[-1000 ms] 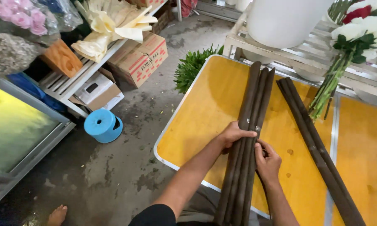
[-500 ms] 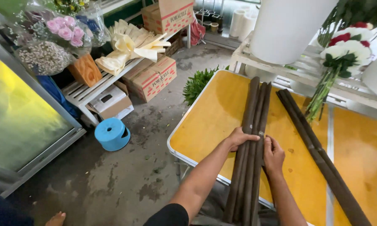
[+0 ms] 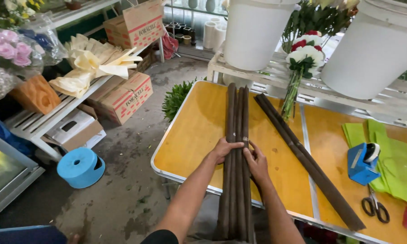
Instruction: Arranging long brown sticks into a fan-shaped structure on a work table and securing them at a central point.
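Note:
A bundle of several long dark brown rolls lies lengthwise on the yellow table, its near end jutting past the front edge. My left hand grips the bundle from the left at mid-length. My right hand presses against it from the right, fingers on the rolls. A second pair of dark rolls lies diagonally to the right, apart from both hands.
A blue tape dispenser, scissors and green sheets lie at the table's right. White buckets and a rose bunch stand behind. On the floor at left are a blue spool, cardboard boxes and a shelf.
The view has swung right and up, bringing in the tape dispenser, scissors and green sheets. Both hands stay on the bundle at about the same place.

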